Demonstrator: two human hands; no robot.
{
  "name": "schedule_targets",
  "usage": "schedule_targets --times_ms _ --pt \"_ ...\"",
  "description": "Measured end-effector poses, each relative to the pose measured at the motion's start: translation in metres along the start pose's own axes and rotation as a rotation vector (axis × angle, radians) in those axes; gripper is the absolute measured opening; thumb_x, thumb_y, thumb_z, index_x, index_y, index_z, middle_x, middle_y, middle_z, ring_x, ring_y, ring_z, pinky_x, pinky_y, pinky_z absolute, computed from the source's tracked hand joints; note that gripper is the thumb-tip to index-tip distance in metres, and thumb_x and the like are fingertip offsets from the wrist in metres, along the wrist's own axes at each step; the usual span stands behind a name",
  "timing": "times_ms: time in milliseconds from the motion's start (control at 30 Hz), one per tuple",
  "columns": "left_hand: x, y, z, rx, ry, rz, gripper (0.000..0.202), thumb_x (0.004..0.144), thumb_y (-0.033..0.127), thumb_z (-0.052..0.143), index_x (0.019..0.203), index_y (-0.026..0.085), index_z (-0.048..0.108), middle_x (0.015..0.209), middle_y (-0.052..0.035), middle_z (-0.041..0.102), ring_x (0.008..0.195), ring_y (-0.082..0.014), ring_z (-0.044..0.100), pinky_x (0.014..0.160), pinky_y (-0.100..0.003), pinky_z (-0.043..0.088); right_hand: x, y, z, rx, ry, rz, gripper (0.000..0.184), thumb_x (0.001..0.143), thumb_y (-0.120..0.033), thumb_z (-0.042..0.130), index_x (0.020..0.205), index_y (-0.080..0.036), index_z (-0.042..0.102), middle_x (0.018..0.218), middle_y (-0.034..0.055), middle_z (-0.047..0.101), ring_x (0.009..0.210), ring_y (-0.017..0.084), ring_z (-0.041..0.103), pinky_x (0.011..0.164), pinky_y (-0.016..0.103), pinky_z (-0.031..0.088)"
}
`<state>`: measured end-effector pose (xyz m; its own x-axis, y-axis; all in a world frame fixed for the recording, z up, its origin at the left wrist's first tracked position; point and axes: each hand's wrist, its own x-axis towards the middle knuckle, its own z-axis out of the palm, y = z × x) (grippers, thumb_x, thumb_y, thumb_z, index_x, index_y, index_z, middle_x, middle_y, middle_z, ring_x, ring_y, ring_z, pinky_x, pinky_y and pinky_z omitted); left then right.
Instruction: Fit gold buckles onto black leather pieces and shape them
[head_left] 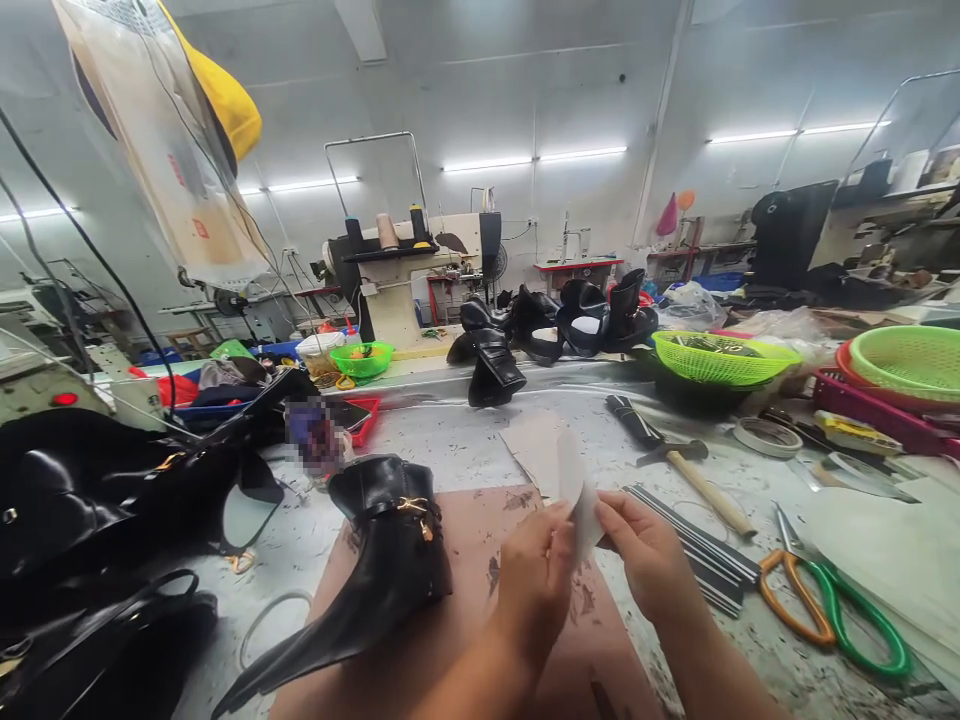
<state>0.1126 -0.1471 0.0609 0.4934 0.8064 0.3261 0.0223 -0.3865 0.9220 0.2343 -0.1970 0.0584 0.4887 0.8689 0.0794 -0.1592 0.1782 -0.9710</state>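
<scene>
Both my hands pinch a small white strip of material (581, 505) that stands upright between them, above a brown work board (480, 540). My left hand (534, 578) grips its left edge with closed fingers. My right hand (649, 555) holds the right edge, fingers curled. A black boot upper with a gold buckle (390, 560) lies on the board just left of my left hand, its pointed end toward me.
A hammer (694, 475) and dark strips (705, 560) lie right of my hands, then scissors with orange and green handles (829, 600). Green baskets (724, 357), tape rolls (766, 436), black boot parts (112, 500) at left, a sewing machine (409, 270) behind.
</scene>
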Motion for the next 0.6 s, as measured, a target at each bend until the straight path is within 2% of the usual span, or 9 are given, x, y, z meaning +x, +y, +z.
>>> schedule_targets --times_ms 67,133,200,267,367,467,600 --pt "-0.007 0.004 -0.005 -0.355 0.175 -0.245 0.043 0.086 0.046 0.044 0.09 0.011 0.068 0.092 -0.014 0.07 0.087 -0.0265 0.064 0.075 -0.039 0.055 0.003 -0.003 -0.013 -0.198 0.022 -0.036 0.038 0.071 -0.051 0.061 0.085 -0.017 0.067 0.073 0.005 0.069 0.066 0.02 0.062 0.062 0.029 0.05" --pt "-0.016 0.012 -0.013 -0.648 0.403 -0.449 0.04 0.081 0.046 0.054 0.092 0.011 0.067 0.093 -0.0128 0.068 0.085 -0.025 0.064 0.065 -0.033 0.056 0.01 -0.007 -0.032 -0.454 0.178 -0.086 0.033 0.072 -0.046 0.055 0.082 -0.018 0.069 0.074 0.0063 0.07 0.07 0.023 0.063 0.061 0.03 0.049" --pt "-0.029 0.022 -0.025 -0.775 0.545 -0.544 0.035 0.078 0.041 0.061 0.096 0.011 0.066 0.096 -0.0116 0.067 0.086 -0.0231 0.063 0.06 -0.028 0.056 0.019 -0.008 -0.048 -0.725 0.398 -0.168 0.033 0.072 -0.041 0.049 0.081 -0.017 0.07 0.075 0.0086 0.071 0.072 0.026 0.063 0.062 0.032 0.048" --pt "-0.044 0.032 -0.037 -0.784 0.594 -0.596 0.031 0.079 0.037 0.062 0.097 0.012 0.066 0.095 -0.0105 0.067 0.082 -0.0209 0.063 0.055 -0.025 0.054 0.027 -0.004 -0.052 -0.988 0.503 -0.293 0.038 0.078 -0.037 0.041 0.089 -0.015 0.07 0.083 0.0126 0.072 0.076 0.028 0.064 0.066 0.034 0.047" --pt "-0.066 0.042 -0.053 -0.745 0.682 -0.638 0.028 0.081 0.033 0.06 0.1 0.014 0.065 0.099 -0.0096 0.068 0.081 -0.0196 0.064 0.052 -0.023 0.054 0.035 0.013 -0.039 -1.293 0.444 -0.454 0.045 0.088 -0.029 0.03 0.103 -0.012 0.069 0.096 0.0156 0.072 0.081 0.027 0.065 0.068 0.032 0.045" --pt "-0.088 0.048 -0.066 -0.689 0.726 -0.626 0.039 0.076 0.043 0.065 0.099 0.012 0.066 0.091 -0.0118 0.07 0.072 -0.0204 0.067 0.05 -0.024 0.053 0.038 0.033 -0.022 -1.39 0.371 -0.442 0.046 0.091 -0.024 0.027 0.106 -0.011 0.068 0.087 0.0169 0.073 0.073 0.025 0.066 0.061 0.029 0.041" --pt "-0.115 0.055 -0.081 -0.639 0.761 -0.516 0.061 0.057 0.061 0.075 0.089 0.009 0.069 0.073 -0.014 0.071 0.057 -0.0229 0.066 0.041 -0.025 0.049 0.046 0.048 -0.018 -1.427 0.291 -0.424 0.047 0.092 -0.022 0.025 0.105 -0.008 0.068 0.075 0.0183 0.07 0.068 0.026 0.065 0.056 0.03 0.039"
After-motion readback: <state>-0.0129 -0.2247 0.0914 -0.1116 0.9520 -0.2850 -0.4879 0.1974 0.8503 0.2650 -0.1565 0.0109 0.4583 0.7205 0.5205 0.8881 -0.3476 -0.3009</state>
